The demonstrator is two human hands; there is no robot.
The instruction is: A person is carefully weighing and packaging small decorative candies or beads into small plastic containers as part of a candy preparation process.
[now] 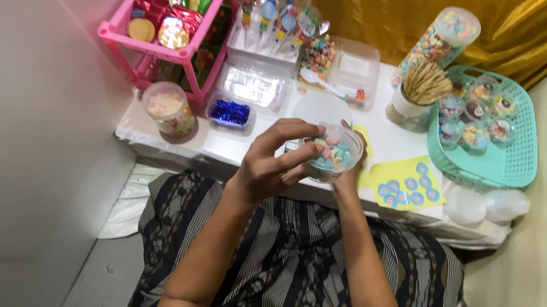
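**Small cup of pastel sweets held over the low table, several filled cups already in the basket**

Head view: the person sits with both forearms reaching forward over a striped lap. The right hand (349,176) cradles a small clear cup of pastel sweets (335,152) from below and behind, its fingers mostly hidden by the cup. The left hand (277,163) comes in from the side, thumb and fingertips closed on the cup's near rim, so both hands are together on the one cup, raised just above the white table (245,151).

Just right of the hands lies a yellow sheet of round blue stickers (407,186), a few places on it seemingly bare. Farther right stands a teal basket (503,162) holding several filled, lidded cups (474,118). Beyond the hands are a holder of wooden sticks (422,89), a tall jar of the same sweets (440,41) and clear plastic trays (255,82). To the left sit a shorter sweet jar (166,107) and a pink rack of snack packets (171,15).

Judging by this, the work looks partly done: some cups are finished and stored, the one in hand is filled, and whether it has its lid or sticker cannot be told
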